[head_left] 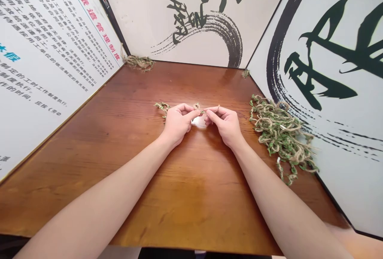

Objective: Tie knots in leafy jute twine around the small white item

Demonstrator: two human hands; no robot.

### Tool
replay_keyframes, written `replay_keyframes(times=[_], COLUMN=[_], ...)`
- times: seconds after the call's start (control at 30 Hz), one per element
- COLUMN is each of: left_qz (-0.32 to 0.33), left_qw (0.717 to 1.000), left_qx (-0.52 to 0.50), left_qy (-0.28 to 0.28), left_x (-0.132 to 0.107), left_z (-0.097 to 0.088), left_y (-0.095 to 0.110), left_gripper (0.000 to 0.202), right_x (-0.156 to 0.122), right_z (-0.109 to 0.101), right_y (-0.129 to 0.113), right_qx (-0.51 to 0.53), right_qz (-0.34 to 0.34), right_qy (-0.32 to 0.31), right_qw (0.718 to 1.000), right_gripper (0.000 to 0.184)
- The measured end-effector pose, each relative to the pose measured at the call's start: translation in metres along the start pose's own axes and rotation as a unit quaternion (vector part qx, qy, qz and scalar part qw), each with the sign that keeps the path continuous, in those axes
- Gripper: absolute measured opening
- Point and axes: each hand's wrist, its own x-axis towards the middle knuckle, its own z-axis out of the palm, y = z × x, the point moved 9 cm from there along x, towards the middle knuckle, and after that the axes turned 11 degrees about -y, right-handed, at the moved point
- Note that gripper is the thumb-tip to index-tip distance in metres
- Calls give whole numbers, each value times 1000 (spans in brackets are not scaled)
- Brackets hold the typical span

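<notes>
Over the middle of the table, my left hand (pixel 179 121) and my right hand (pixel 223 121) pinch a length of leafy twine (pixel 202 112), their fingertips close together. The twine is tan jute with small green leaves along it. A small loop of it rises between the two hands. On the far side of my left hand, a leafy end (pixel 162 106) trails out to the left. My curled fingers hide the rest of the held piece.
A tangled pile of leafy twine (pixel 281 131) lies at the table's right edge against a white panel (pixel 338 163). A bundle of twine (pixel 139 63) rests in the far left corner, a small tuft (pixel 245 73) in the far right. Printed panels wall the brown wooden table (pixel 179 199) on three sides.
</notes>
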Motion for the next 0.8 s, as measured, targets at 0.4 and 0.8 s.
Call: replay_keyframes(times=[0.4,0.8], left_qz=[11,50], left_qw=[1000,996], left_qx=[11,67], left_qy=[8,12], left_x=[1,-1], left_z=[-1,-4], left_y=[0,2], left_gripper=[29,28], right_x=[0,-6], right_z=[3,0], right_y=[14,-22], right_qx=[141,-235], right_qz=[49,-86], right_qy=[-3,36], right_qw=[989,967], right_gripper=[34,19])
